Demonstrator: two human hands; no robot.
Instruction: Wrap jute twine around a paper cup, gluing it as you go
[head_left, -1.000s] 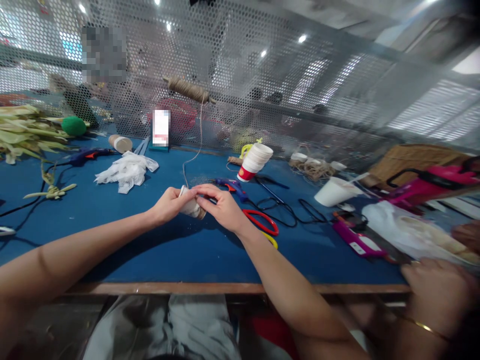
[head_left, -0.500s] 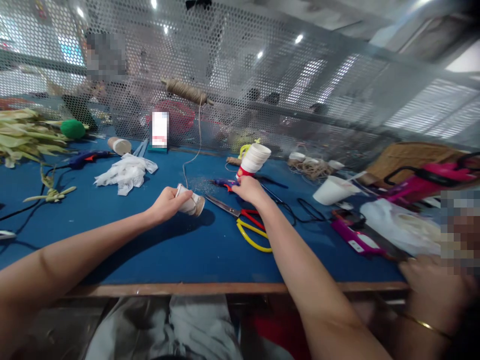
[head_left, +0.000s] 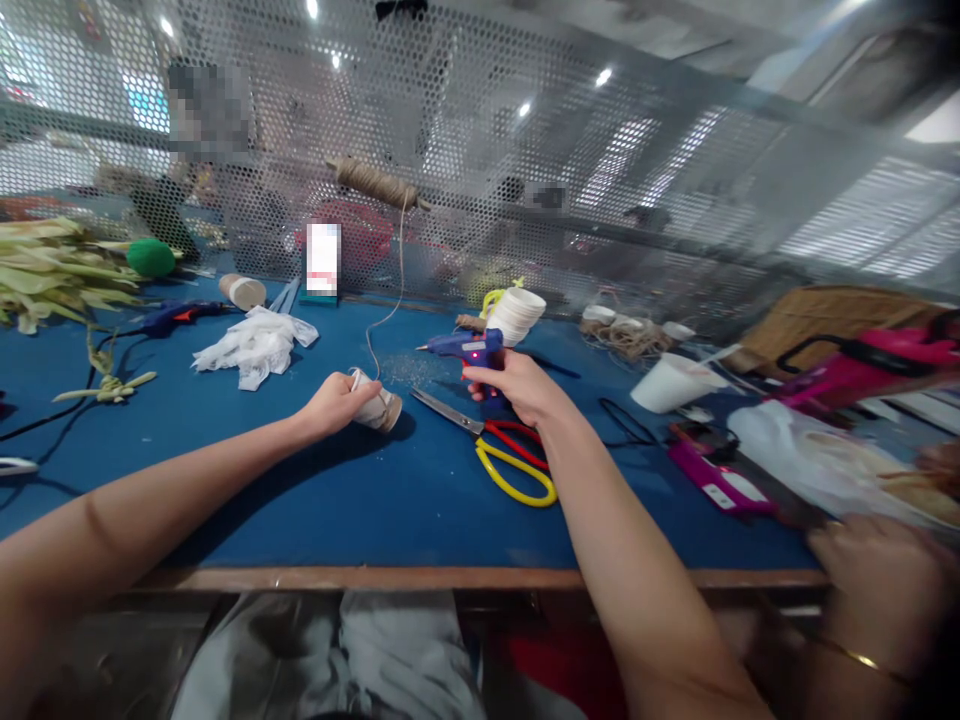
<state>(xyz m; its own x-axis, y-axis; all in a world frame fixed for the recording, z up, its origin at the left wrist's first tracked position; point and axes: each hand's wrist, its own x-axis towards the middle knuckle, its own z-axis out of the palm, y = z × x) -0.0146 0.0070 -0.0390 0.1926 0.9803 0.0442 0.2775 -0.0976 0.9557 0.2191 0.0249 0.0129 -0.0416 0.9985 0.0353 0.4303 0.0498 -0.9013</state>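
Observation:
My left hand [head_left: 335, 402] is closed around a white paper cup [head_left: 380, 411] lying on its side, with tan twine at its lower end. A strand of twine [head_left: 400, 270] runs from the cup up to a spool [head_left: 373, 183] on the mesh. In my right hand [head_left: 517, 385] is a blue hot glue gun [head_left: 465, 347], its grip wrapped by my fingers and its nozzle pointing left. A red light glows on its body. Large scissors [head_left: 517, 470] with one red and one yellow handle lie just below the glue gun.
Stacked white cups [head_left: 516, 312] stand behind my right hand. A crumpled white cloth [head_left: 255, 345], a second glue gun [head_left: 176, 315] and corn husks [head_left: 60, 265] are at left. At right are a white cup [head_left: 667, 383], a magenta device [head_left: 720, 470] and another person's hand [head_left: 874, 550].
My right hand has lifted the glue gun off the table and now grips it by the handle. My left hand stays almost in place with the paper cup.

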